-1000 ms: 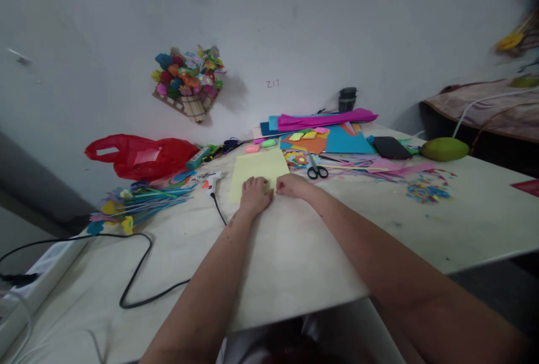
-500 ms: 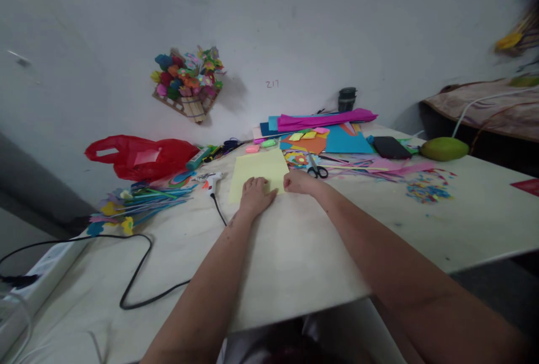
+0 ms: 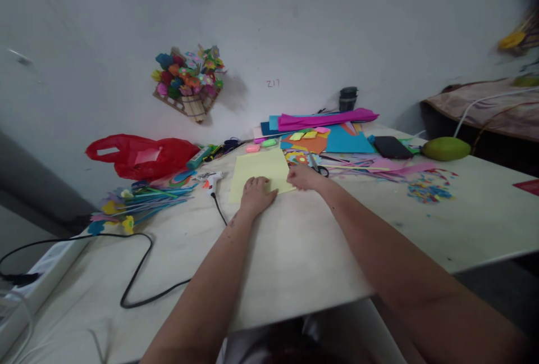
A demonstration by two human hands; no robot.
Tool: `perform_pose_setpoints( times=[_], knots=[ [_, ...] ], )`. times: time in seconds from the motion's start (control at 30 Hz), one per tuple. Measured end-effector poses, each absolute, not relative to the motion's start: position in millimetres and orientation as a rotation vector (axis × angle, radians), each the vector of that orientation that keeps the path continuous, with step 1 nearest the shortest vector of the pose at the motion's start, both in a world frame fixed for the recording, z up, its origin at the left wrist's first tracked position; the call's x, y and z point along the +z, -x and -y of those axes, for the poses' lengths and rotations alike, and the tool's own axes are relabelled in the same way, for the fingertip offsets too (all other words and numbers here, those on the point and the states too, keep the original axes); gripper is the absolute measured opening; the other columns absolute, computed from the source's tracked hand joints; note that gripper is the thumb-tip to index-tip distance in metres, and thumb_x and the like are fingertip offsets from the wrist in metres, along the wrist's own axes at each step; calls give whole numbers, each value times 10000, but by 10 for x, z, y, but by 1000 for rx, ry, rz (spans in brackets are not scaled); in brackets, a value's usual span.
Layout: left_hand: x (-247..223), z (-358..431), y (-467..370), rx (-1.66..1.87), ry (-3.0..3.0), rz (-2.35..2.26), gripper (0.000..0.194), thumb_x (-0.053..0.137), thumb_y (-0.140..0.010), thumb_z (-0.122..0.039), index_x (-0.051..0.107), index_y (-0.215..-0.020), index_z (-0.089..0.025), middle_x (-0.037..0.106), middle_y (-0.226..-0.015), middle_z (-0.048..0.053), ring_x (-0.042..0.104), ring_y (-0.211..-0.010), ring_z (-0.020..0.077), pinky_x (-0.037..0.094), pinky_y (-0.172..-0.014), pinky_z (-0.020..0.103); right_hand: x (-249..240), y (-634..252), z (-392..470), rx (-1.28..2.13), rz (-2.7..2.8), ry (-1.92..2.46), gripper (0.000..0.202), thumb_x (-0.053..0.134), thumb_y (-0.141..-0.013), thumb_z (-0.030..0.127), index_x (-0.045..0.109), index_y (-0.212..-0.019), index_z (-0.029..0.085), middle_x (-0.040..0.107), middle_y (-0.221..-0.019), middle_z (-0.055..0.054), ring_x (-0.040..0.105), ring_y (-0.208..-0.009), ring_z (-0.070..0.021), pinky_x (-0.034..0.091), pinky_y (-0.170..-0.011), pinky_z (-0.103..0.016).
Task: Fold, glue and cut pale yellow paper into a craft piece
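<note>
A pale yellow sheet (image 3: 261, 164) lies flat on the white table. My left hand (image 3: 256, 195) rests on its lower part, fingers spread and thumb out to the right. At the sheet's right edge, near the lower right corner, my right hand (image 3: 302, 177) has its fingers pinched together; the edge appears to be between them, though the fingertips are small in view. Scissors (image 3: 322, 171) with dark handles lie just beyond my right hand, partly hidden by it, beside colourful paper flowers (image 3: 300, 158).
A white glue gun (image 3: 214, 181) with a black cord (image 3: 137, 274) lies left of the sheet. Behind it sits a red plastic bag (image 3: 147, 156). Coloured sheets (image 3: 347, 140), a black phone-like object (image 3: 392, 147), a green fruit (image 3: 445, 149) and small scraps (image 3: 428, 189) lie to the right.
My right hand has shifted slightly to the right and up, covering more of the scissors. The sheet's lower right corner now reaches a little farther right. My left hand is almost unmoved.
</note>
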State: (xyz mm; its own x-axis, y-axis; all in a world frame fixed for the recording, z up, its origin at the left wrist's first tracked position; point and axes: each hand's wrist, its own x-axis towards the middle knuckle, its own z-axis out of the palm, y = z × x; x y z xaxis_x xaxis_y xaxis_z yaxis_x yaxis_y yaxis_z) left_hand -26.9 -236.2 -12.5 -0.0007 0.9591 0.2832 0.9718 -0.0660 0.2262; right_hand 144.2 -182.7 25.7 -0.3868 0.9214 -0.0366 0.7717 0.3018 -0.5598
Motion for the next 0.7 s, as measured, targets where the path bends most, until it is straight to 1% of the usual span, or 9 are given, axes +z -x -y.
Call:
perform_pose_setpoints(
  times=[0.07,0.2,0.27,0.33,0.43,0.53,0.7],
  knots=[
    [-121,2366,269,-572,2198,2120,450,496,-764,-494,497,-1118,-217,517,-1205,69,348,-1200,259,273,-1010,389,270,-1428,1838,673,2314,1467,174,525,-769,218,657,-843,133,680,-732,-56,579,-501,-98,403,-445,-170],
    [-117,2370,268,-569,2199,2118,445,503,-766,-483,498,-1120,-214,518,-1202,76,347,-1202,256,270,-1012,385,319,-1401,1872,457,2353,1370,183,532,-776,251,674,-836,153,692,-738,-38,614,-644,-112,403,-536,-166],
    [-116,2370,265,-567,2193,2117,445,504,-765,-479,500,-1121,-212,516,-1205,75,348,-1200,258,271,-1012,381,345,-1397,1892,419,2365,1356,196,522,-786,261,683,-856,174,700,-763,-23,618,-695,-113,400,-564,-165],
    [-117,2371,259,-567,2188,2111,457,499,-766,-485,501,-1125,-203,518,-1202,78,354,-1194,262,275,-1010,380,374,-1398,1919,437,2425,1354,207,524,-785,266,694,-888,212,707,-803,-1,622,-742,-118,401,-583,-169],
    [-119,2373,252,-574,2188,2097,474,488,-769,-491,502,-1130,-184,522,-1195,85,367,-1183,266,287,-1003,379,426,-1405,1977,365,2558,1353,227,567,-753,300,704,-933,282,701,-926,19,614,-875,-158,413,-654,-195],
    [-124,2372,252,-577,2185,2096,457,491,-772,-471,505,-1127,-183,526,-1186,84,374,-1178,264,297,-997,376,466,-1401,2037,259,2667,1322,250,564,-758,332,698,-969,317,682,-1006,10,596,-950,-192,420,-728,-229],
    [-136,2363,265,-572,2186,2106,427,479,-785,-463,499,-1119,-198,523,-1192,82,364,-1191,258,290,-999,383,447,-1378,2063,99,2724,1258,323,541,-770,265,659,-1068,298,651,-1074,-47,581,-986,-219,423,-779,-267]
  ],
)
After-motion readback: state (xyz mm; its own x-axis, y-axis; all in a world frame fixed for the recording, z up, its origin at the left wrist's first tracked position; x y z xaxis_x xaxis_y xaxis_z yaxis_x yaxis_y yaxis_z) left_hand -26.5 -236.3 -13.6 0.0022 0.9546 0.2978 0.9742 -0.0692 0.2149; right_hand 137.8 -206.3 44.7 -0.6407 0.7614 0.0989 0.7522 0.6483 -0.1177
